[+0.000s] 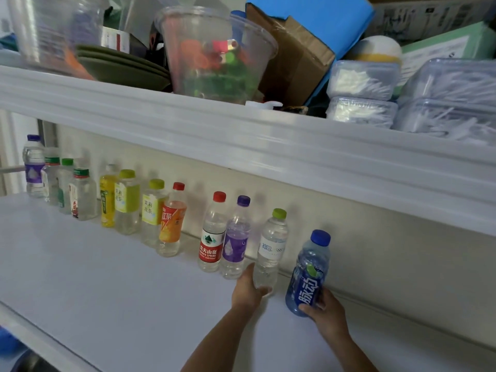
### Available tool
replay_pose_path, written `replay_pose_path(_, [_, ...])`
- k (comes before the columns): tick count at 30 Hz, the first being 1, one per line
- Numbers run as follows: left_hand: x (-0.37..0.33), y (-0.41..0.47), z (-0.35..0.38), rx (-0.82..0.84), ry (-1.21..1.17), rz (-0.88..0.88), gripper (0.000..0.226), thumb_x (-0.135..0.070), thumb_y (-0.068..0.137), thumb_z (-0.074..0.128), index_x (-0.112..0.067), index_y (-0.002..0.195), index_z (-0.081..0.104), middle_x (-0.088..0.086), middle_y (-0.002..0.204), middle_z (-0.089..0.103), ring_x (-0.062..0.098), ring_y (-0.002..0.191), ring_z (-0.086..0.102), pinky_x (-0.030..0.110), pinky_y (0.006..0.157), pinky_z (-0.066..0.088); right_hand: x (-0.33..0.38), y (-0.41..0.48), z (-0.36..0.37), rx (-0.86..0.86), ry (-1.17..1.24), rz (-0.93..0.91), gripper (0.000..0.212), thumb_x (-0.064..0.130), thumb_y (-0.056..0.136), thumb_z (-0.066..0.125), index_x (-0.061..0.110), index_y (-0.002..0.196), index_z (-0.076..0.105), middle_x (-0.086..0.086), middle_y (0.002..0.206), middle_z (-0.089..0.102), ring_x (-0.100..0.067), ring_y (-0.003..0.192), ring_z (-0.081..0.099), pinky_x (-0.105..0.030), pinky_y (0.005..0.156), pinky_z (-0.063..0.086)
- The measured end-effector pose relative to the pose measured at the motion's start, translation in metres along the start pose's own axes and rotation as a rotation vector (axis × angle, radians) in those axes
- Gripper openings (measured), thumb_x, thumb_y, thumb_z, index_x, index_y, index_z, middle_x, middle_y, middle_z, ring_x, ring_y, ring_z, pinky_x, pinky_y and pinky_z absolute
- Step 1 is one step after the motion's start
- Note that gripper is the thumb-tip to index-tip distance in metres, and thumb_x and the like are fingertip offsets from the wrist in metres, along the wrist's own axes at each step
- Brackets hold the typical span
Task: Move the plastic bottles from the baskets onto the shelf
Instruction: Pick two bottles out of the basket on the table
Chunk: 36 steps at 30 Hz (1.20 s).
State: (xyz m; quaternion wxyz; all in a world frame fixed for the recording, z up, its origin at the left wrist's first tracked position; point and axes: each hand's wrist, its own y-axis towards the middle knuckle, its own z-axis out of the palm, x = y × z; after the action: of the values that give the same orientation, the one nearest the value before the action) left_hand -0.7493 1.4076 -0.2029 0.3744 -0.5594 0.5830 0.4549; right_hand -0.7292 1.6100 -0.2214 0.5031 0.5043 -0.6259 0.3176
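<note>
The row of bottles and the blue bottle are made of glossy clear plastic; the shelf is finished smooth and matt; a matt cardboard box is seen upper centre.

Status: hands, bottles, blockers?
Left hand grips green-capped bottle on shelf. Right hand holds blue bottle, tilted, at row's right end. Nothing in the way.

- Shelf: plain white.
- Blue bottle: blue cap, white characters on the label.
- Clear bottle: lime-green cap, white label.
- Purple bottle: purple cap and label.
- Red-label bottle: red cap; label red, white and green.
- Orange bottle: red cap, orange label.
- Box: brown card, blue outside.
</note>
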Motion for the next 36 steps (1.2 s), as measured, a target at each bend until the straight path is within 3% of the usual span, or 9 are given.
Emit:
replay_pose_path(6, [0.003, 0.007, 0.004, -0.016, 0.011, -0.013, 0.065, -0.013, 0.077, 0.077, -0.018, 0.134, 0.045, 0.001, 0.130, 0.059, 0.020, 0.121, 0.055, 0.034, 0.104, 0.043, 0.006, 0.014, 0.002, 0.027, -0.002, 0.023, 0.054, -0.011, 0.065, 0.080, 0.009, 0.111, 0.060, -0.011, 0.104, 0.068, -0.021, 0.088, 0.064, -0.032, 0.076, 0.050])
replay_pose_path(11, [0.003, 0.015, 0.009, -0.035, 0.021, -0.015, 0.072, -0.015, 0.078, 0.077, -0.015, 0.141, 0.041, 0.001, 0.136, 0.055, 0.021, 0.126, 0.051, 0.036, 0.107, 0.040, 0.001, 0.028, 0.002, 0.050, -0.038, 0.016, 0.063, -0.008, 0.067, 0.081, 0.002, 0.124, 0.057, -0.015, 0.116, 0.067, -0.032, 0.107, 0.064, -0.050, 0.093, 0.051])
replay_pose_path(16, [0.002, 0.025, 0.013, -0.041, 0.065, -0.022, 0.069, -0.019, 0.081, 0.075, -0.015, 0.141, 0.040, 0.003, 0.137, 0.054, 0.021, 0.127, 0.050, 0.032, 0.106, 0.040, -0.004, 0.035, 0.005, 0.037, -0.064, 0.004, 0.065, -0.005, 0.067, 0.082, 0.002, 0.127, 0.057, -0.015, 0.117, 0.067, -0.031, 0.107, 0.064, -0.045, 0.093, 0.050])
replay_pose_path(20, [0.001, 0.016, 0.014, 0.025, 0.331, -0.077, 0.075, -0.028, 0.085, 0.071, -0.012, 0.145, 0.029, 0.006, 0.145, 0.044, 0.022, 0.134, 0.042, 0.034, 0.107, 0.039, 0.009, 0.025, 0.006, 0.070, -0.082, 0.006, 0.062, -0.005, 0.072, 0.078, 0.008, 0.128, 0.056, -0.013, 0.121, 0.066, -0.030, 0.111, 0.062, -0.039, 0.090, 0.048])
replay_pose_path(23, [0.000, -0.004, 0.005, 0.082, 0.564, -0.083, 0.097, -0.041, 0.085, 0.069, -0.007, 0.153, 0.008, 0.008, 0.159, 0.020, 0.022, 0.146, 0.020, 0.034, 0.115, 0.029, 0.020, 0.001, 0.004, 0.119, -0.166, -0.014, 0.069, -0.007, 0.070, 0.079, 0.012, 0.129, 0.048, -0.017, 0.124, 0.060, -0.026, 0.102, 0.061, -0.024, 0.075, 0.050])
replay_pose_path(24, [-0.003, -0.011, -0.002, 0.086, 0.656, -0.073, 0.100, -0.046, 0.085, 0.066, -0.006, 0.153, 0.005, 0.008, 0.160, 0.017, 0.023, 0.148, 0.016, 0.033, 0.116, 0.026, 0.021, -0.007, 0.001, 0.106, -0.248, -0.045, 0.070, -0.003, 0.071, 0.081, 0.013, 0.129, 0.045, -0.020, 0.125, 0.058, -0.026, 0.103, 0.060, -0.019, 0.074, 0.047])
replay_pose_path(26, [-0.012, -0.026, -0.023, 0.122, 0.910, 0.017, 0.098, -0.054, 0.088, 0.057, -0.003, 0.153, 0.003, 0.013, 0.160, 0.016, 0.027, 0.148, 0.015, 0.035, 0.119, 0.019, 0.032, -0.027, -0.005, 0.141, -0.565, -0.039, 0.084, 0.033, 0.079, 0.078, 0.002, 0.141, 0.031, -0.021, 0.143, 0.042, -0.032, 0.130, 0.044, -0.021, 0.097, 0.038])
replay_pose_path(28, [-0.026, -0.039, -0.044, 0.191, 1.134, 0.171, 0.092, -0.054, 0.093, 0.048, -0.002, 0.153, 0.001, 0.017, 0.160, 0.012, 0.030, 0.148, 0.011, 0.039, 0.121, 0.010, 0.042, -0.041, -0.015, 0.197, -0.880, -0.012, 0.104, 0.064, 0.085, 0.056, 0.003, 0.152, 0.006, -0.017, 0.159, 0.015, -0.027, 0.147, 0.019, -0.029, 0.116, 0.023])
replay_pose_path(36, [-0.080, -0.076, -0.108, 0.192, 1.405, 0.258, 0.089, -0.064, 0.094, 0.026, -0.011, 0.151, -0.018, 0.010, 0.160, -0.017, 0.025, 0.147, -0.018, 0.044, 0.120, -0.007, 0.103, -0.073, -0.022, 0.261, -1.097, -0.165, 0.107, 0.073, 0.084, 0.045, 0.008, 0.154, -0.004, -0.014, 0.162, 0.002, -0.026, 0.150, 0.007, -0.038, 0.121, 0.013])
